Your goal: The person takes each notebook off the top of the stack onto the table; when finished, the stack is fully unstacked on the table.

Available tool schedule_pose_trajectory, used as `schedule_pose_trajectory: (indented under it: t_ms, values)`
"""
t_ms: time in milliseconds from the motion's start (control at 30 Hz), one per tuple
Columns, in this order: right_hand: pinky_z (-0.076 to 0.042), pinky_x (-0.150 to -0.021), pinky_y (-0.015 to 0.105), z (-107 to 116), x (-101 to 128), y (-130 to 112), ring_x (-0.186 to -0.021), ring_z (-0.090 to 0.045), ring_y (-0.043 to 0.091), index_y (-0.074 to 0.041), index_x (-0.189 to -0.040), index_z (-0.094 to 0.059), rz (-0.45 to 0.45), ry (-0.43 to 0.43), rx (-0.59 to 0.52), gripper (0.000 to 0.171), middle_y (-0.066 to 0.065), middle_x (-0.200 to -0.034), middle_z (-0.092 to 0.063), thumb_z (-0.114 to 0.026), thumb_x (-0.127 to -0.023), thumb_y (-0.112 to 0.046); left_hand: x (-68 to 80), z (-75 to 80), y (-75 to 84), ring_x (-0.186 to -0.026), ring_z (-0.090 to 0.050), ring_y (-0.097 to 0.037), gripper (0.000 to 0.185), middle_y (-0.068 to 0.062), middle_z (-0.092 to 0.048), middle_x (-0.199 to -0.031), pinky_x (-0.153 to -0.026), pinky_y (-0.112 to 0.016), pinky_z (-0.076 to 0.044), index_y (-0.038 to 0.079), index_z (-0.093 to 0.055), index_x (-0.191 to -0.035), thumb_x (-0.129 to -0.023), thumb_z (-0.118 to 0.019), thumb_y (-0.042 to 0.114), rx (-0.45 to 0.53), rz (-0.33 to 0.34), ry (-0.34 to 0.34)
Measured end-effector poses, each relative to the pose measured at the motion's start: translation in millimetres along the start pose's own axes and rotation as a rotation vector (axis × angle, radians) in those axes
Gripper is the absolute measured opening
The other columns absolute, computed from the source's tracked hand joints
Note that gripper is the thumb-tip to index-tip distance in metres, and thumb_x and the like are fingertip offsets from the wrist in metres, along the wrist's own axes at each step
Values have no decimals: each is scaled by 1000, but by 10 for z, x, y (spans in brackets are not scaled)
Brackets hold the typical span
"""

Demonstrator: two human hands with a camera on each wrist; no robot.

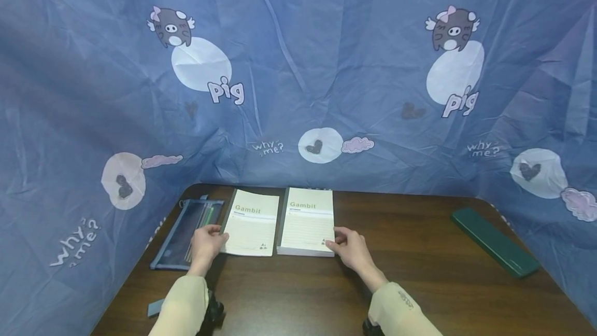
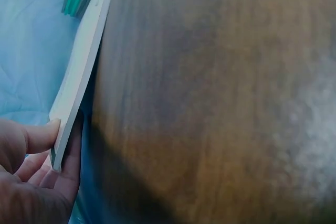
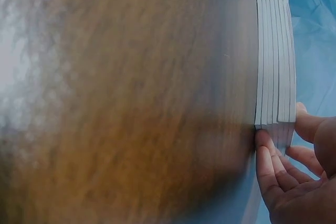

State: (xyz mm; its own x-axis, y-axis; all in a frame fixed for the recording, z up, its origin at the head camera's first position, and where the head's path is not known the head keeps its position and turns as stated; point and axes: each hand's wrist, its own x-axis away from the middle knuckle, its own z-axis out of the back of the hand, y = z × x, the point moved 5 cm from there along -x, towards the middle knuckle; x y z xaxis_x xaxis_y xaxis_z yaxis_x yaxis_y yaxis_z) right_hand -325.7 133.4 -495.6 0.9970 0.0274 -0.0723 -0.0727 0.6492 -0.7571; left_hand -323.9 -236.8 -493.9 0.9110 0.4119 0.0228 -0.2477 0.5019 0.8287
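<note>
Down at the near left corner of a single notebook, the left hand pinches the cover's edge, thumb on top; the left wrist view shows that thumb pressed on the thin white edge with the other fingers curled beneath, something the head view cannot show. The right hand grips the near right corner of a stack of notebooks, thumb above and fingers under; the right wrist view reveals about 6 separate books in the stack, which from above reads as 1 thick block. Both wrist views are blurred over the dark wooden table. Left of the single notebook lies a clear pencil case, its contents hard to make out, partly covered by the left hand. A green box sits well apart at the far right. Blue printed cloth walls the table.
</note>
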Motion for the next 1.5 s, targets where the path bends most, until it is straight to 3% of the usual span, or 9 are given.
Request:
schedule_pose_trajectory:
  t_ms: [367,633,1200,1500]
  values:
    - [-52,-63,32,-11,17,5,-73,-61,16,3,-128,-63,6,11,-5,46,12,-95,-70,-77,-88,-17,12,-50,57,-94,-63,-42,36,-31,-66,-102,-79,-51,-50,-15,-63,-115,-86,-71,5,-176,-91,54]
    - [-52,-62,32,-14,32,5,-73,-62,16,4,-127,-63,19,6,-8,46,12,-94,-70,-77,-88,-16,38,-64,104,-100,-63,-46,34,-33,-67,-106,-87,-55,-46,-14,-65,-112,-84,-73,4,-266,-125,86]
    - [-53,-63,32,6,11,-5,-74,-62,15,4,-127,-63,28,12,-3,46,12,-94,-69,-77,-88,-16,55,-33,149,-99,-63,-47,32,-33,-66,-106,-86,-58,-48,-12,-66,-110,-84,-73,6,-326,-144,111]
    - [-52,-63,31,10,10,-11,-73,-61,16,3,-127,-64,14,19,-9,46,11,-94,-69,-77,-88,-17,89,-49,381,-92,-65,-43,31,-26,-70,-96,-84,-56,-47,-10,-69,-107,-87,-74,12,-275,-221,130]
